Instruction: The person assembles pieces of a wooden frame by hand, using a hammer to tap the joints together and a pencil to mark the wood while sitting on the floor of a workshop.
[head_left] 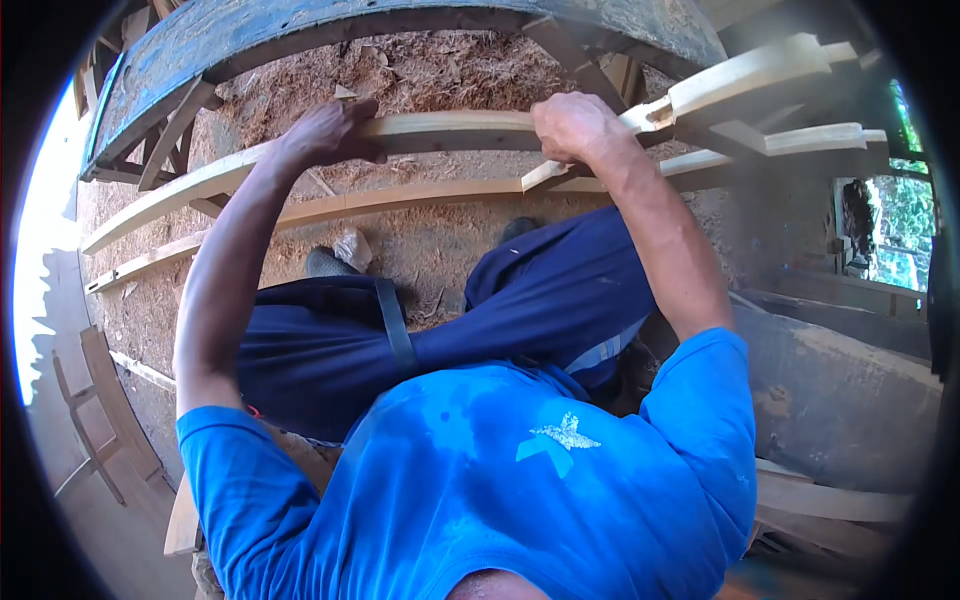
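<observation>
A long pale wooden frame (455,124) lies crosswise in front of me, with a second rail (420,193) running nearer to my legs. My left hand (335,132) is closed over the far rail, left of the middle. Farther right along that rail, my right hand (578,126) is wrapped round it, with a short crosspiece (545,176) just below the wrist. The frame's right end has thicker, shaped wooden pieces (750,78), partly blurred. My fingertips are mostly hidden behind the wood.
A worn blue-grey wooden bench (250,45) on angled legs spans the far side. Wood shavings (440,70) cover the ground beneath it. A crumpled clear plastic bag (352,248) lies by my left foot. Wooden pieces (120,410) lie at left; a grey board (840,380) stands at right.
</observation>
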